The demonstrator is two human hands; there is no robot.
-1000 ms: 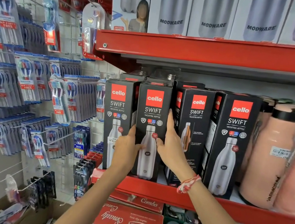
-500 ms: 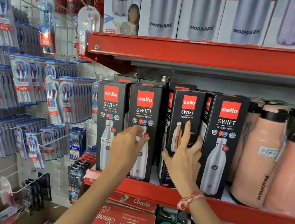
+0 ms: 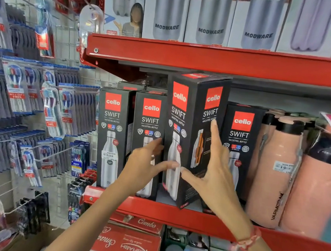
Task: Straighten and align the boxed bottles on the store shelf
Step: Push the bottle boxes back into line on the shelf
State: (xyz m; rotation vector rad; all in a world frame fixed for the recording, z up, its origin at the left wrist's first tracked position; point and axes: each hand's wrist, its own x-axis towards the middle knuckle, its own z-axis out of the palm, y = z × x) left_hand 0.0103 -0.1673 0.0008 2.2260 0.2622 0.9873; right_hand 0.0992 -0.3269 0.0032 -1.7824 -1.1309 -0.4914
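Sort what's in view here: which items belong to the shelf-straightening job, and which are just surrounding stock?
Part of the job:
- turned Cello Swift box, pulled forward, corner facing out
- left hand and right hand on that box
- three Cello Swift boxes facing front

Just nearby:
- peach flasks
- Modware boxes above
- hanging toothbrush packs
- red cartons below

Toothbrush packs (image 3: 17, 96) hang left; Modware boxes (image 3: 212, 15) top shelf; peach flasks (image 3: 275, 168) right.
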